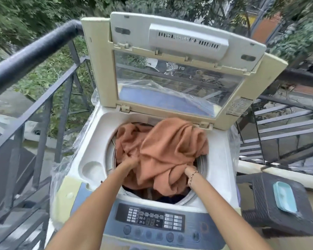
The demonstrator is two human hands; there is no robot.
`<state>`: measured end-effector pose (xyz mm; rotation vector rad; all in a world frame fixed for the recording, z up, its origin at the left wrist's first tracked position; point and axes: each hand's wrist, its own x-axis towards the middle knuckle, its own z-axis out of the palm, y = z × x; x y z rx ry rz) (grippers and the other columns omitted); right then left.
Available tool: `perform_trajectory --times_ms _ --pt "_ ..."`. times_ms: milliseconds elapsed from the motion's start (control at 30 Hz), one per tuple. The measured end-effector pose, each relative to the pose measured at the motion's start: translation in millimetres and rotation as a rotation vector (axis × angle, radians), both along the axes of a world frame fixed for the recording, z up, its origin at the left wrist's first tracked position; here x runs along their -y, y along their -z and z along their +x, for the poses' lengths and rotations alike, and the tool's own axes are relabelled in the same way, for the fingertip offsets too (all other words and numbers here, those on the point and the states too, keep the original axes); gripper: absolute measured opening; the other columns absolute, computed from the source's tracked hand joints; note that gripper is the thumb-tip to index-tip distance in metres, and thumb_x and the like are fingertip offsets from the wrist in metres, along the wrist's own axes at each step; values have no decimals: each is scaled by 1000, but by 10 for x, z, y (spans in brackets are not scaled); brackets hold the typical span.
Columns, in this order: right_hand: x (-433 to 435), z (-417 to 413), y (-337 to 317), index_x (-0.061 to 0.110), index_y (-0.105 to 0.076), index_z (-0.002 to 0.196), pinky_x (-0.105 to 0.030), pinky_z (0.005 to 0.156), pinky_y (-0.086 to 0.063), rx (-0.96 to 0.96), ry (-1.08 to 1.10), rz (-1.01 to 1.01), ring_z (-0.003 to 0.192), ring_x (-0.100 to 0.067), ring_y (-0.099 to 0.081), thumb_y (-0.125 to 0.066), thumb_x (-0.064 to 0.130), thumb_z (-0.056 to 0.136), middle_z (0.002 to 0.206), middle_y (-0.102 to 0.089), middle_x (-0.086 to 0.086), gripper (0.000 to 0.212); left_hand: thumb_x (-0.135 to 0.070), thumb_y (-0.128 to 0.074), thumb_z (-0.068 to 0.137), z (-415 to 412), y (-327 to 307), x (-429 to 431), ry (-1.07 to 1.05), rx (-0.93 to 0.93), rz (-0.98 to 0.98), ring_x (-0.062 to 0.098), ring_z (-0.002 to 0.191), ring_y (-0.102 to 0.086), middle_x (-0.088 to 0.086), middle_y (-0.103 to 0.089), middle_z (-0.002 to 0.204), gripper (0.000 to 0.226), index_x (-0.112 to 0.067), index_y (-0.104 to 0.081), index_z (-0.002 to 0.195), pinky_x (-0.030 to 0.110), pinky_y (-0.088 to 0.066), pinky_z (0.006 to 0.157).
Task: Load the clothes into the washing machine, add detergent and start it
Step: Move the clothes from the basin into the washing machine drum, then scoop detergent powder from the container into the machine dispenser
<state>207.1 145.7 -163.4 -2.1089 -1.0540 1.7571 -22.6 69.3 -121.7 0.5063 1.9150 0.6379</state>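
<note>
A cream top-loading washing machine (90,147) stands in front of me with its lid (179,73) raised. A large orange-brown cloth (166,147) is bunched over the drum opening, and darker clothes show beneath it near the front. My left hand (128,164) grips a fold of the cloth at the drum's left side, its fingers buried in the fabric. At the drum's right side, my right hand (190,170), with a bead bracelet on the wrist, holds the cloth's edge. The control panel (150,219) lies just below my forearms.
A dark metal railing (31,56) runs along the left, with trees beyond. To the right stands a dark woven stool (271,210) with a light-blue lidded container (285,197) on it. Metal stairs (282,127) rise behind it. Clear plastic wrap covers the machine's sides.
</note>
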Motion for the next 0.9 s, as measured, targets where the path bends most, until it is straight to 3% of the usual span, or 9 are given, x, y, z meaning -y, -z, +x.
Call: perform_trajectory --times_ms 67,100,233,300,467,533,633,700,900 --pt "147 -42 -218 3 -53 113 -36 74 -54 28 77 22 86 -23 -61 -62 15 61 110 -61 -15 54 -37 -58 74 41 147 49 51 87 -108 23 73 -68 18 -72 92 62 1 -57 124 26 -50 66" --pt "181 -98 -301 2 -51 120 -35 65 -55 -16 110 3 78 -24 -61 -61 15 56 106 -61 -14 66 -38 -57 68 62 130 44 43 103 -101 26 61 -64 22 -72 87 63 3 -61 116 27 -50 60" --pt "163 -279 -624 16 -32 137 -32 63 -50 -95 54 29 98 -24 -54 -54 10 85 126 -49 -12 57 -31 -53 91 221 -201 -35 -3 174 73 36 97 -66 24 -68 107 33 -7 -66 108 35 -58 80" --pt "108 -326 -740 15 -42 131 -30 66 -50 -122 39 75 97 -21 -51 -50 10 90 113 -52 -8 42 -25 -51 93 212 -208 -153 -49 156 138 40 109 -61 27 -62 119 36 0 -61 116 42 -54 86" --pt "-98 -484 -940 6 -57 116 -37 93 -48 -250 41 124 97 -21 -57 -48 8 94 102 -59 -8 24 -21 -48 96 104 -318 -541 -224 312 206 13 53 -53 7 -55 75 25 -1 -58 105 24 -39 51" --pt "-213 -577 -932 -1 -53 123 -35 93 -47 -346 124 134 101 -26 -58 -46 4 95 99 -61 -10 29 -29 -47 98 120 -388 -672 -275 389 233 19 87 -62 7 -59 101 24 -14 -54 115 30 -46 75" --pt "-407 -726 -906 -4 -53 117 -36 99 -42 -478 267 100 122 -34 -52 -44 0 95 124 -56 -22 23 -42 -49 96 122 -369 -888 -354 488 314 28 130 -47 13 -46 142 60 -8 -36 144 34 -38 104" --pt "-505 -805 -910 0 -52 116 -38 106 -38 -541 329 50 131 -33 -43 -44 4 97 139 -45 -23 21 -48 -51 94 155 -405 -999 -423 577 354 31 134 -42 17 -36 149 71 -7 -29 147 35 -34 109" --pt "-654 -938 -956 9 -49 119 -43 113 -32 -734 528 -6 135 -28 -37 -53 16 95 139 -42 -19 26 -49 -56 90 199 -241 -1191 -529 667 397 30 126 -51 20 -42 144 77 -3 -28 145 37 -40 105"
